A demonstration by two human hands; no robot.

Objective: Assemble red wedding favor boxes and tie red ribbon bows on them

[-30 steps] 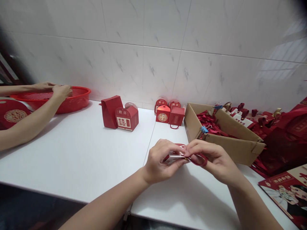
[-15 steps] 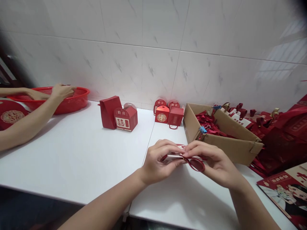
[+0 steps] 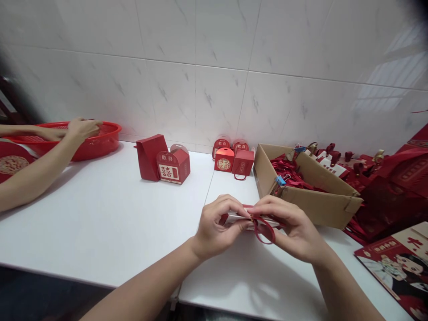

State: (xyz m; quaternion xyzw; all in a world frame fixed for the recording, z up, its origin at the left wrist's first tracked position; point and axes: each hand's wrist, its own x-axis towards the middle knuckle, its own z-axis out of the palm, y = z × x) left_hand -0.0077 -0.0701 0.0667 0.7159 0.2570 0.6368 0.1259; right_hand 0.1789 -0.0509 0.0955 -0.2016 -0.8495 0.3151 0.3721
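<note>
Above the white table, both hands grip a small red-and-white paper gift box (image 3: 236,217), mostly covered by the fingers. My left hand (image 3: 217,227) is closed on its left side, thumb below and fingers over the top. My right hand (image 3: 296,225) pinches the other side near the middle. A thin red ribbon loop (image 3: 256,232) hangs from the box toward me, between the two hands. Fingertips of both hands meet close to where the ribbon leaves the box; the exact fastening there is hidden.
An open cardboard box (image 3: 324,205) of red ribbons stands right, beside red gift bags (image 3: 384,200) and a printed box (image 3: 391,267). Small red boxes (image 3: 243,162) sit by the wall, more red boxes (image 3: 174,167) left of them. Another person's arms (image 3: 50,174) reach into a red basket (image 3: 103,145).
The ribbon loop has turned and now hangs more openly and further left. Both hands have shifted slightly left in view, still on the gift box.
</note>
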